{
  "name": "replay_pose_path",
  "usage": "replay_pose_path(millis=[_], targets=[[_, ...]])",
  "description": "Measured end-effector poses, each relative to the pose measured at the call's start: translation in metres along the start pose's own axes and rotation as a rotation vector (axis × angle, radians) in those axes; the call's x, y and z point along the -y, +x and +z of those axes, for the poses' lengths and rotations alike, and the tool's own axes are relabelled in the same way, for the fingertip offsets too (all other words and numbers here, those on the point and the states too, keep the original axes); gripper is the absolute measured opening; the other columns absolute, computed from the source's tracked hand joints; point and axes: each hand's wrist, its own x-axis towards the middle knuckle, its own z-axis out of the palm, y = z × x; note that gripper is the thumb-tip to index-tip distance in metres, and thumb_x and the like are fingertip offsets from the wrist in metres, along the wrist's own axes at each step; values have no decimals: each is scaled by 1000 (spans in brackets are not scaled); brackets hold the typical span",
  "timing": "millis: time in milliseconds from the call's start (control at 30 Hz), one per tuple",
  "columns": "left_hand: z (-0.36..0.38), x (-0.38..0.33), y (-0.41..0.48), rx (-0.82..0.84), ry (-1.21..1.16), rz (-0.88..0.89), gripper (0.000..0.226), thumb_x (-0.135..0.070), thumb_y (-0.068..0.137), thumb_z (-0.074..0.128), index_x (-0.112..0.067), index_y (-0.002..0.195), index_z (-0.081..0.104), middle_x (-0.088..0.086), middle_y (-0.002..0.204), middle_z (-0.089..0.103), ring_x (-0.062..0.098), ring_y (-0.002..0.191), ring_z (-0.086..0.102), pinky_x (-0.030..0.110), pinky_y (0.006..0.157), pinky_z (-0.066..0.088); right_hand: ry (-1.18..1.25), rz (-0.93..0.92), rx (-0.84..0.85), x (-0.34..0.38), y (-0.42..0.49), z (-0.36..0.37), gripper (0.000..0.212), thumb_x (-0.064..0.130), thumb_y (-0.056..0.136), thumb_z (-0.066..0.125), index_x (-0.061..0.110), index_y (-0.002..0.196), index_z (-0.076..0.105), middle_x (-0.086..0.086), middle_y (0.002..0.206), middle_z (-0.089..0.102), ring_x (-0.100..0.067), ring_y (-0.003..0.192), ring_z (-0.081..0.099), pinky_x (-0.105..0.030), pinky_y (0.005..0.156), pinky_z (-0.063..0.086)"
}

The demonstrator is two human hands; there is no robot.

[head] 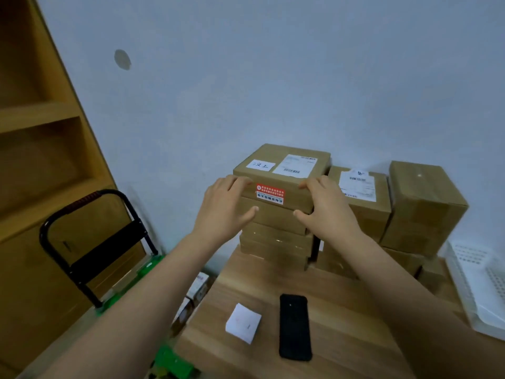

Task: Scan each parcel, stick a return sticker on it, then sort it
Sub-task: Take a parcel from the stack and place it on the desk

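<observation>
— How are the arms (153,283) held?
— Both are stretched forward.
— And the hands?
— The left hand (226,207) and right hand (329,210) are spread wide, with thumbs pointed toward each other.

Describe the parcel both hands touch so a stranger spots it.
Find the wooden table by the wall. On the leftmost stack of brown boxes, take the top parcel. It alone carries a red sticker on its near side.
</observation>
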Motion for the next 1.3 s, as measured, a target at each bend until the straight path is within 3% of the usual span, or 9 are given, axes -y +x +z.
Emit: replay_pose_path(millis=[233,533,633,700,900,1033,1100,1233,1300], targets=[[44,39,80,73,-44,-49,60,-42,82,70,-22,134,46,-1,133,48,20,123,43,36,102,36,24,183,18,-30,73,23,70,33,81,72,22,141,38,-3,139,38,-22,131,34,-36,105,36],[105,86,134,287,-207,-165,102,-50,66,82,-25,147,25,-1,151,31,23,136,33,46,108,39,102,492,145,-49,104,70,106,41,74,80,16,151,12,-6,148,33,-26,132,38,-40,102,41],[119,102,147,355,-357,-220,108,-55,56,86,-27,142,28,-2,145,40,21,131,41,44,100,45,214,608,138,-44,110,76,123,37,72,83,17,154,-6,-5,154,28,-25,137,36,-39,105,39],[126,109,149,370,-480,-233,98,-53,52,89,-32,132,37,-6,133,51,18,120,51,40,92,50,267,651,126,-37,110,80,127,34,70,85,16,154,-8,-5,156,24,-24,140,30,-36,109,33],[134,117,139,279,-597,-211,94,-50,54,89,-32,132,40,-5,131,52,19,118,53,39,87,50,318,722,-20,-19,110,89,132,30,62,90,19,155,-2,-3,153,31,-23,139,31,-38,110,33],[127,118,134,186,-664,-150,111,-56,56,86,-28,146,27,-3,142,42,18,128,43,41,94,47,340,643,-238,0,100,84,115,23,60,91,25,149,19,14,131,47,-9,124,43,-31,97,42],[119,113,129,129,-697,-149,117,-53,60,85,-25,152,18,-2,150,33,18,136,35,39,102,40,328,621,-323,9,93,79,120,24,62,90,25,152,12,18,130,45,-4,123,39,-29,99,38],[104,95,119,24,-828,-84,116,-44,65,86,-21,153,13,1,153,28,17,139,29,29,104,32,231,604,-454,20,73,63,128,27,65,89,22,155,-1,10,150,36,-9,137,32,-23,105,30],[99,81,113,1,-882,-58,117,-43,65,85,-20,154,12,2,154,27,17,141,26,31,109,31,213,615,-506,23,58,52,128,27,65,89,21,155,-2,10,152,32,-6,137,30,-23,108,29]])
